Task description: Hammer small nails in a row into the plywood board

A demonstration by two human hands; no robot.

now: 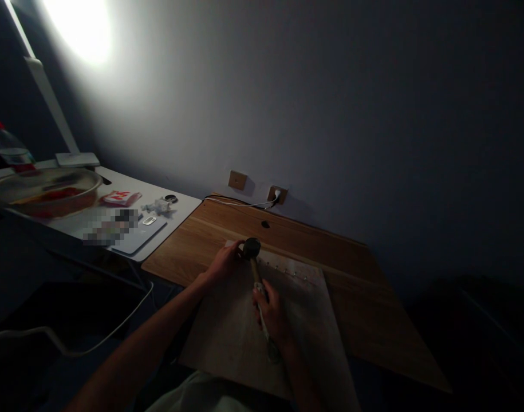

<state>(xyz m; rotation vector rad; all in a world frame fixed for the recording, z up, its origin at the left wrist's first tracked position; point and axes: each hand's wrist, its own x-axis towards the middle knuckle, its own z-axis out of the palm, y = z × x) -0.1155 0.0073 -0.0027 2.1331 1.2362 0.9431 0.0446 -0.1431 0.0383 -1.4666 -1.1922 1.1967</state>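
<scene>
On the far left, a bottle with a red cap [8, 150] stands behind a wide basin [90, 197] on the white tabletop [169, 213], with a closed laptop [137, 239] near its right edge. Rightward, on the wooden tabletop [369, 309], lies a pale board [231, 337], its near part jutting toward the person. The left hand [224, 262] is at the board's far left corner, fingertips curled close beside the dark head of a mallet [256, 273]; I cannot tell whether they pinch anything or touch the head. The step in hand looks like hammering small fasteners into the board, and a further blow would call for those fingers to be clear of the head and for a square, controlled strike. The mallet slants from its head, just right of the left hand, down into the right hand [271, 312], which is wrapped around the handle over the middle of the board. Farther right, a row of small shiny fasteners [286, 270] runs along the board's far edge, beyond the right hand and apart from it.
</scene>
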